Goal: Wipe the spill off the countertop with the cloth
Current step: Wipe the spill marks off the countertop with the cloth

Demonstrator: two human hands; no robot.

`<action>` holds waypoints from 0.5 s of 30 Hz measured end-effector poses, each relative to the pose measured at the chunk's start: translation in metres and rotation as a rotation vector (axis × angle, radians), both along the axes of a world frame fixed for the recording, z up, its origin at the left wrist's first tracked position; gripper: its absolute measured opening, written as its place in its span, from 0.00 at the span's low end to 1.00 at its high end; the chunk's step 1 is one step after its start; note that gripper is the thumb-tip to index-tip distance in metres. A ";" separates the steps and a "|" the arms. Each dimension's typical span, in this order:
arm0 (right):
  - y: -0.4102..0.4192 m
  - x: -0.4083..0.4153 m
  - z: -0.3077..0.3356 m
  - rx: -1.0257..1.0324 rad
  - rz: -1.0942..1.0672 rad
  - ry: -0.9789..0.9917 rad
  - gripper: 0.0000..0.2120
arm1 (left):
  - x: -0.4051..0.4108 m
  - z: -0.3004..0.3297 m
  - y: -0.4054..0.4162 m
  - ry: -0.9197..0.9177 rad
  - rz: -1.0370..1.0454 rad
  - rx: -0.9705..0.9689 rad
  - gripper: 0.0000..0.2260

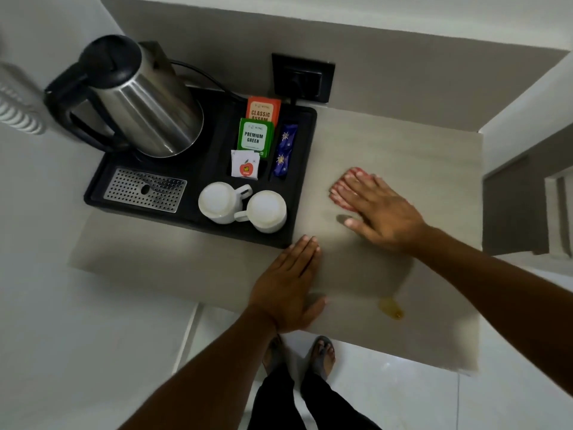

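A small yellow spill (391, 308) lies near the front edge of the beige countertop (418, 150). A folded red-and-white cloth (342, 186) rests on the countertop farther back, mostly covered by my right hand (383, 212), which presses flat on it with fingers spread. My left hand (286, 288) lies flat on the countertop near the front edge, fingers together, holding nothing. The spill is to the right of my left hand and well in front of the cloth.
A black tray (307, 169) on the left holds a steel kettle (139, 97), two white cups (266, 211), tea sachets (255, 135) and a drip grille (145, 189). A wall socket (302, 77) with a plug sits behind. Walls close in on both sides.
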State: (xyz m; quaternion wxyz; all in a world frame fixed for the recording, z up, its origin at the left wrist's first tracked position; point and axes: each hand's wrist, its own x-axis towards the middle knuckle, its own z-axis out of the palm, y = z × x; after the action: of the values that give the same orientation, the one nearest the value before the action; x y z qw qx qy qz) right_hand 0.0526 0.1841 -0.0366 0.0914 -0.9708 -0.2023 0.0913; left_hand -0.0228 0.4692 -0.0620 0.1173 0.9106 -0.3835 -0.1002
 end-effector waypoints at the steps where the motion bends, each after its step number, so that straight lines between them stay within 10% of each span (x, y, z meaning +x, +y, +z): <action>1: -0.005 0.011 0.002 -0.015 -0.030 0.002 0.34 | 0.000 0.000 0.000 0.004 0.001 -0.002 0.39; 7: 0.029 0.058 0.009 0.008 -0.128 -0.013 0.30 | -0.001 0.005 -0.001 0.007 0.013 -0.016 0.39; 15: -0.021 -0.085 -0.003 0.008 -0.003 0.023 0.30 | 0.001 0.002 0.000 -0.001 0.004 0.001 0.40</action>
State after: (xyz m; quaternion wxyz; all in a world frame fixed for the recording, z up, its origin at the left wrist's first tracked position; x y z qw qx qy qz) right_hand -0.0321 0.1626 -0.0397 0.0976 -0.9696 -0.2000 0.1016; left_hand -0.0217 0.4691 -0.0604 0.1166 0.9115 -0.3817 -0.0996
